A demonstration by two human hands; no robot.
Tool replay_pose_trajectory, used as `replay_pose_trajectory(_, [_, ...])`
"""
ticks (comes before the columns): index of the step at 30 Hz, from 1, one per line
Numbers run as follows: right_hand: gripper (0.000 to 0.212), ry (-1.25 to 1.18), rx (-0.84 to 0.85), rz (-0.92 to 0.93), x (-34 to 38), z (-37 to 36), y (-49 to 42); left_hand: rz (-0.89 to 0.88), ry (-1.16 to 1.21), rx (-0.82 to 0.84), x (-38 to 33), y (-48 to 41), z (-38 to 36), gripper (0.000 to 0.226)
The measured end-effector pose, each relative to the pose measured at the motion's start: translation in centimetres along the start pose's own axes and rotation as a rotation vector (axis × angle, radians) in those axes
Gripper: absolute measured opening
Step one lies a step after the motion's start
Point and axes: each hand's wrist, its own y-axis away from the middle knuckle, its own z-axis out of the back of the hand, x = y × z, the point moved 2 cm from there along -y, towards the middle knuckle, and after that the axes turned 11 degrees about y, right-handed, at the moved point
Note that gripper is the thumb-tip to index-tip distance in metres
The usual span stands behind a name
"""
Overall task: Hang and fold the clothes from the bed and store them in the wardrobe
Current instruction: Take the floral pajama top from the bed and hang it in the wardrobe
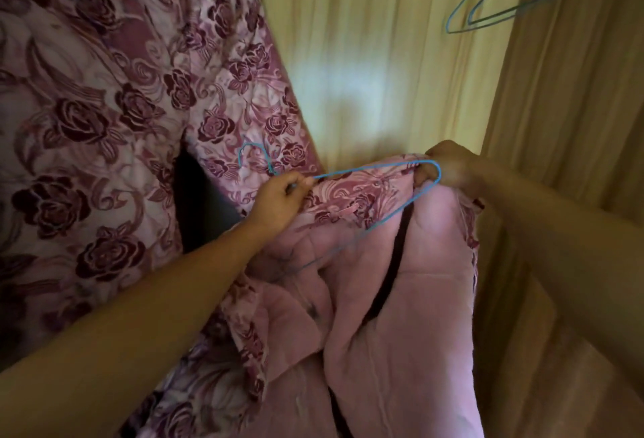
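L hand [282, 193] grips blue wire hanger [369, 168] by its neck; R hand [449, 167] pinches hanger's far end w/ pink floral garment [400, 298], held up before yellow wardrobe [366, 37] panels.

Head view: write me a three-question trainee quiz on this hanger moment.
1. True or false: the left hand grips the blue wire hanger just below its hook.
2. What does the right hand pinch? A) the hanger's far end together with the pink garment; B) a hanger at the top right; C) nothing.
3. Fill in: ___ spare hangers show at the top right, bare of clothes.
Key: 1 true; 2 A; 3 two.
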Motion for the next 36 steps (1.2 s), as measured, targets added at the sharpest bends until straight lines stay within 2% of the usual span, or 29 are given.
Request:
replay_pose_trajectory(3, [0.021, 0.032, 0.032, -0.058, -0.6, 1.3, -0.5, -0.034, -0.115, 0.036, 0.8, 0.3, 0.4, 0.025])
replay_pose_trajectory(6, [0.027, 0.100, 0.063, -0.036, -0.6, 2.1, -1.1, -0.142, -0.232, 0.127, 0.3, 0.3, 0.0, 0.027])
replay_pose_trajectory(9, [0.028, 0.145, 0.052, -0.046, 0.2, 2.3, -1.3, -0.179, -0.394, 0.207, 0.4, 0.1, -1.4, 0.026])
replay_pose_trajectory(12, [0.026, -0.089, 0.044, -0.022, 1.9, 1.0, -1.2, -0.122, -0.505, 0.206, -0.2, -0.8, -3.7, 0.027])
replay_pose_trajectory(15, [0.027, -0.393, 0.348, 0.033, 3.8, -1.7, -0.5, -0.084, -0.455, 0.162, -1.0, -2.0, -4.7, 0.025])
replay_pose_trajectory(17, [0.030, -0.412, 0.468, 0.081, 3.9, -3.6, -0.3, -0.094, -0.392, 0.183, -0.7, -2.2, -4.6, 0.022])
replay_pose_trajectory(18, [0.031, -0.326, 0.423, 0.129, 3.7, -4.6, -0.6, -0.079, -0.370, 0.197, -0.4, -2.0, -4.6, 0.020])
replay_pose_trajectory(20, [0.031, 0.116, 0.214, 0.266, 3.1, -6.4, -1.1, -0.026, -0.322, 0.218, 0.3, -1.3, -4.7, 0.017])
replay_pose_trajectory(21, [0.038, 0.253, 0.152, 0.344, 2.9, -7.4, -1.1, -0.008, -0.299, 0.225, 0.8, -0.9, -4.8, 0.017])
replay_pose_trajectory(23, [0.062, 0.114, 0.249, 0.431, 2.3, -9.7, -0.8, 0.030, -0.249, 0.234, 1.5, -0.3, -4.9, 0.018])
replay_pose_trajectory(25, [0.075, -0.035, 0.311, 0.516, 1.9, -12.2, -0.7, 0.050, -0.194, 0.253, 1.9, -0.1, -4.4, 0.015])
replay_pose_trajectory(27, [0.072, -0.066, 0.228, 0.531, 1.5, -14.2, -0.9, 0.038, -0.184, 0.300, 2.1, 0.2, -3.7, 0.012])
replay_pose_trajectory(28, [0.067, -0.088, 0.178, 0.538, 1.4, -14.7, -1.0, 0.023, -0.218, 0.342, 2.2, 0.4, -3.0, 0.021])
replay_pose_trajectory(30, [0.061, -0.112, 0.093, 0.573, 1.2, -15.2, -1.2, -0.048, -0.405, 0.437, 2.8, 1.1, -1.0, 0.042])
replay_pose_trajectory(32, [0.061, -0.102, 0.055, 0.594, 0.8, -15.1, -1.5, -0.080, -0.645, 0.443, 3.5, 1.7, 1.7, 0.051])
replay_pose_trajectory(34, [0.068, -0.029, 0.041, 0.583, 0.6, -14.8, -1.9, 0.048, -0.808, 0.426, 4.2, 1.9, 4.5, 0.060])
replay_pose_trajectory(36, [0.071, 0.028, 0.004, 0.575, 0.5, -14.7, -2.1, 0.342, -0.901, 0.495, 4.7, 1.8, 6.3, 0.070])
